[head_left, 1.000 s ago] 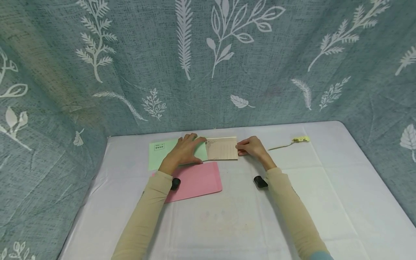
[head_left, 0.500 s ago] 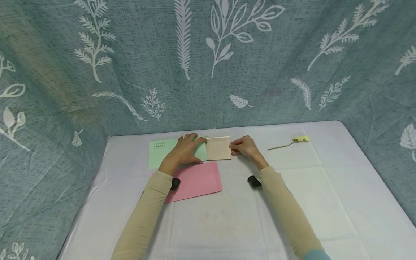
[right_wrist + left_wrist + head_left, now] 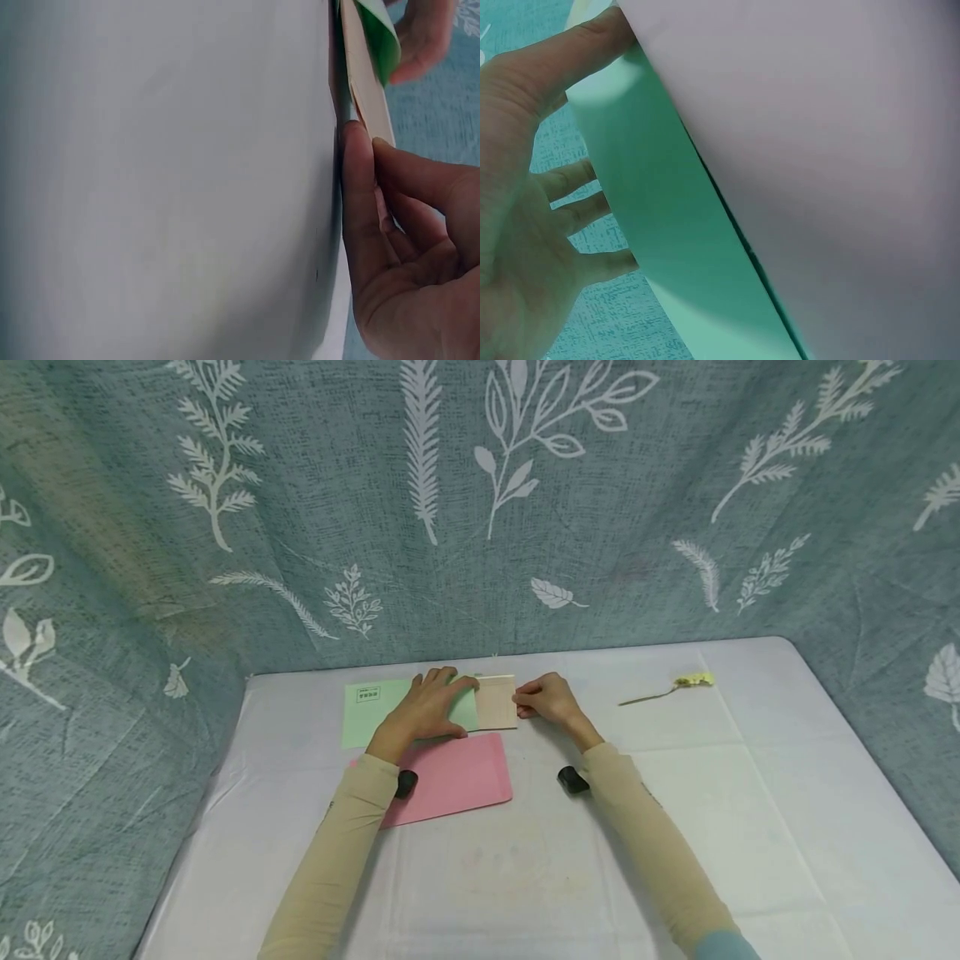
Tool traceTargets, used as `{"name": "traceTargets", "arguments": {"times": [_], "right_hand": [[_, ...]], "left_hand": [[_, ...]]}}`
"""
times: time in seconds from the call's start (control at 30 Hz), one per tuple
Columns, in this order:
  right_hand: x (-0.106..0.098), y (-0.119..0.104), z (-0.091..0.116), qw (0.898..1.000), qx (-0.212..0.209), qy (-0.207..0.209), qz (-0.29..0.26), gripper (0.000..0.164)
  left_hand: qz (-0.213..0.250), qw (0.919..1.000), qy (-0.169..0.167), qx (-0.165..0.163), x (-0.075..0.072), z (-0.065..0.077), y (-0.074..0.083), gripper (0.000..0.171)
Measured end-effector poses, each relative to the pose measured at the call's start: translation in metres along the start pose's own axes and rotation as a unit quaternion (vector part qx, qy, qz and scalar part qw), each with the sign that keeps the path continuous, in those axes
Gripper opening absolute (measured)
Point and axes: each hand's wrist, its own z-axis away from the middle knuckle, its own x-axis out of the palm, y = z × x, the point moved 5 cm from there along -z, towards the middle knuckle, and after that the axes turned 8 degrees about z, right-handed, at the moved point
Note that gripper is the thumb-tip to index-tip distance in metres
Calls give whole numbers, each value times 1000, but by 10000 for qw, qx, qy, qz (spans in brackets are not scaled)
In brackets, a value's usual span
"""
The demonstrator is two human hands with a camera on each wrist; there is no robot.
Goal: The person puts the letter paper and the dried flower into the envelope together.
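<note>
My left hand (image 3: 427, 706) arches over a light green envelope (image 3: 367, 722) at the back of the table. Its thumb lies at the near edge and its spread fingers at the far edge, holding the envelope between them. From the envelope's right end sticks a beige lined card (image 3: 497, 703); the rest of it is hidden inside. The right hand (image 3: 551, 697) pinches the card's outer end between thumb and fingertips. In the right wrist view the green mouth (image 3: 382, 41) bulges open around the card (image 3: 367, 90).
A pink envelope (image 3: 457, 781) lies just in front of the green one, partly under the left forearm. To the right lies a yellow flower (image 3: 693, 680) on a thin stem. A leaf-patterned curtain (image 3: 450, 593) hangs behind the white table (image 3: 517, 877).
The right hand has moved left, pushing the card deeper into the green envelope, so less of it shows. The left hand has stayed in place.
</note>
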Motion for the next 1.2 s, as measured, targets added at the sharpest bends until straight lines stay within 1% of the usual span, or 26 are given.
{"name": "traceTargets", "arguments": {"times": [0.1, 0.33, 0.47, 0.8, 1.0, 1.2], "right_hand": [[5, -3, 0, 10000, -45, 4, -25, 20], [14, -12, -1, 9995, -253, -4, 183, 20], [17, -14, -1, 9995, -221, 14, 244, 20], [29, -21, -3, 9996, -243, 27, 134, 18], [37, -25, -2, 9995, -296, -90, 98, 16], [44, -28, -1, 9988, -345, -332, 57, 14]], "left_hand": [[76, 10000, 10, -6, 0, 0, 0, 79], [33, 10000, -18, -16, 2, -1, -2, 80], [63, 10000, -35, -17, 3, -1, -2, 80], [123, 9999, -10, 55, 4, -1, -3, 80], [149, 9999, -3, 34, 5, 0, -4, 79], [183, 9996, 134, 146, 3, 1, -3, 80]]}}
